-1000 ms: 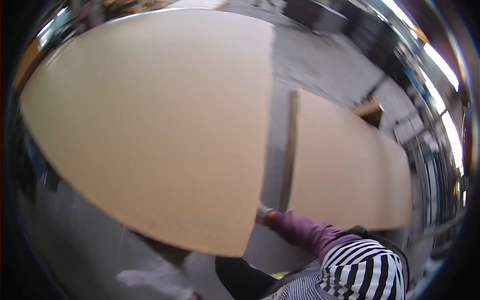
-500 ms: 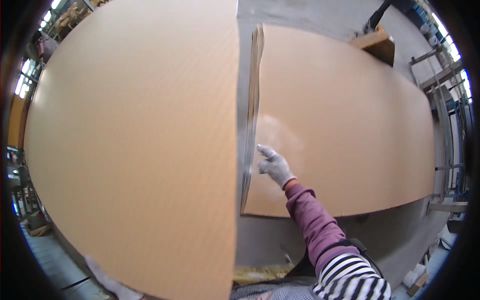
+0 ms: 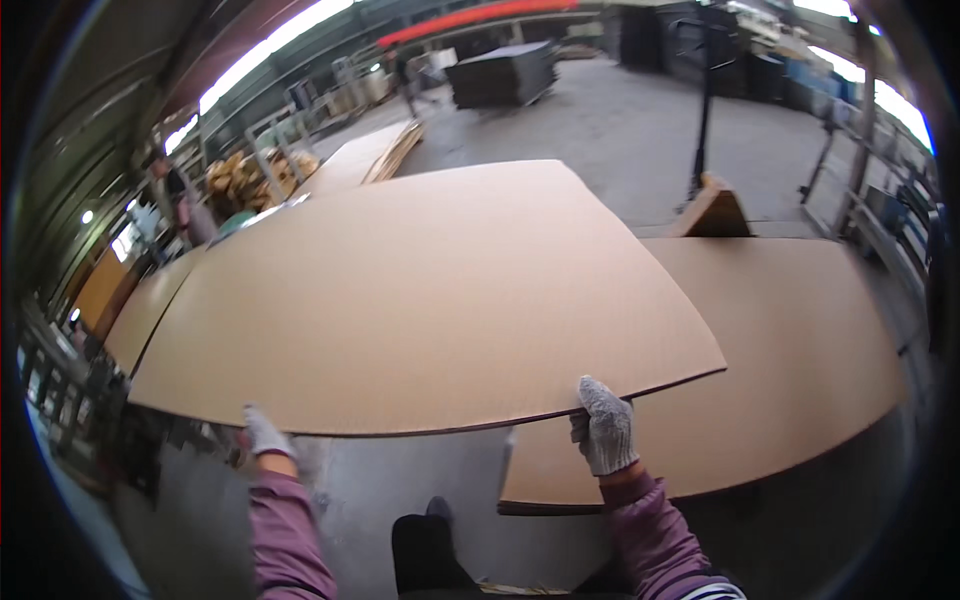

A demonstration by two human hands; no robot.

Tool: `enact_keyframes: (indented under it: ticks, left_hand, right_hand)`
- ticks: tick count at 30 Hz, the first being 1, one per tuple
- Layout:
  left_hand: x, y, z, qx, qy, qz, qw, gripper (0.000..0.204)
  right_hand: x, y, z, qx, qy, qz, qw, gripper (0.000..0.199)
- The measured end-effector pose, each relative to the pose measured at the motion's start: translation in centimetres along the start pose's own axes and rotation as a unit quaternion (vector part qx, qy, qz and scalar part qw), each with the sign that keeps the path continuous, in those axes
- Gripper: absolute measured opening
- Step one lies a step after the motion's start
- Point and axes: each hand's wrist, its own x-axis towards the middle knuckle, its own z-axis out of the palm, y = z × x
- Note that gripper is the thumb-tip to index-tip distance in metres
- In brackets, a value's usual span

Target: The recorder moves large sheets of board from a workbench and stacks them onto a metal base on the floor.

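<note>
A large tan corrugated-looking cardboard sheet [image 3: 420, 310] spans the middle of the view, its right end above a stack of similar sheets [image 3: 790, 350]. My left hand [image 3: 266, 432], in a grey-white knit glove, is closed on the sheet's near edge toward its left part. Farther right, my gloved right hand [image 3: 605, 428] grips the same edge, with the thumb on top and the fingers mostly hidden underneath. The stack lies low on the right, partly covered by the held sheet.
Another tan sheet [image 3: 145, 310] shows at the left beyond a dark gap. A brown wedge-shaped block [image 3: 715, 210] and a dark upright handle [image 3: 703, 120] stand behind the stack. Farther off are a dark pile [image 3: 503, 75], a walking person [image 3: 403, 80] and a metal frame [image 3: 850, 190].
My right hand has left the stack's top and now grips the held sheet's near edge. The sheet has shifted right, partly over the stack. My view has tilted up toward the hall.
</note>
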Motion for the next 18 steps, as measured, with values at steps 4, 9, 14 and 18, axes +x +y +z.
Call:
enact_keyframes:
  ticks: [4, 9, 14, 18]
  left_hand:
    - [8.5, 5.3, -18.4, 0.107, 0.116, -0.041, 0.987, 0.061]
    - [7.3, 10.3, -28.6, 0.054, -0.028, -0.092, 0.994, 0.059]
    - [2.6, 6.7, -23.6, 0.189, -0.013, -0.053, 0.981, 0.045]
    - [-20.0, 0.2, -4.4, 0.022, -0.124, -0.304, 0.944, 0.022]
  right_hand:
    - [-6.8, -8.6, -8.5, -0.220, -0.071, -0.287, 0.930, 0.035]
    - [-12.8, -29.4, -39.0, -0.013, 0.214, -0.355, 0.910, 0.038]
    - [-12.6, -28.3, -50.1, -0.192, 0.372, -0.303, 0.856, 0.047]
    - [-10.6, -18.5, -43.8, -0.222, 0.466, -0.244, 0.821, 0.041]
